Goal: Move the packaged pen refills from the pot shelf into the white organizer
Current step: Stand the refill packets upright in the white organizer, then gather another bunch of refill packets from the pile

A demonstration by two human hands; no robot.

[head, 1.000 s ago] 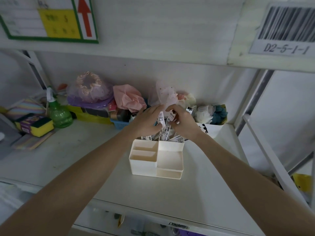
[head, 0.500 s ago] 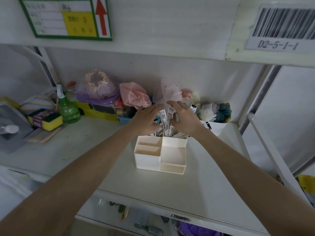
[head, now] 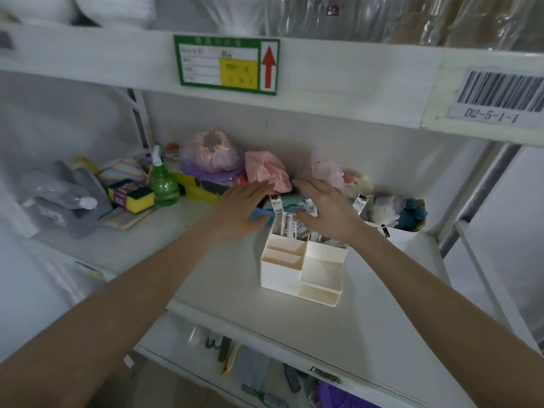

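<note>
Both hands have let go: half a second ago the left hand (head: 245, 209) and right hand (head: 325, 212) were pinching the thin clear-wrapped pen refill packets with barcode labels (head: 290, 226) over the organizer, now the fingers are spread flat and relaxed, holding nothing, hovering just above the packets. The packets stand bunched in the rear compartments of the white plastic multi-compartment desk organizer (head: 297, 273), leaning at mixed angles; front compartments look bare. A couple more labelled packets show just behind the right hand, at the small white tub (head: 396, 235); can't tell if they sit inside it. Read: this batch is deposited; hands look to be tidying or heading off for another. View has also tilted up since, so the shelf above now shows. The organizer sits on a white shelf board (head: 244, 293), near its front edge. Back of the shelf is cluttered: green plastic spray bottle (head: 164, 187), yellow-green sponge pack (head: 131, 197), bagged pink ruffled fabric (head: 210, 153), pink cloth bundle (head: 266, 172). Shelf edge above carries a green-bordered label with a red arrow (head: 226, 64) and a barcode sticker reading D2-5-1-1 (head: 497, 97). Tools lie on the shelf below, blurred.
</note>
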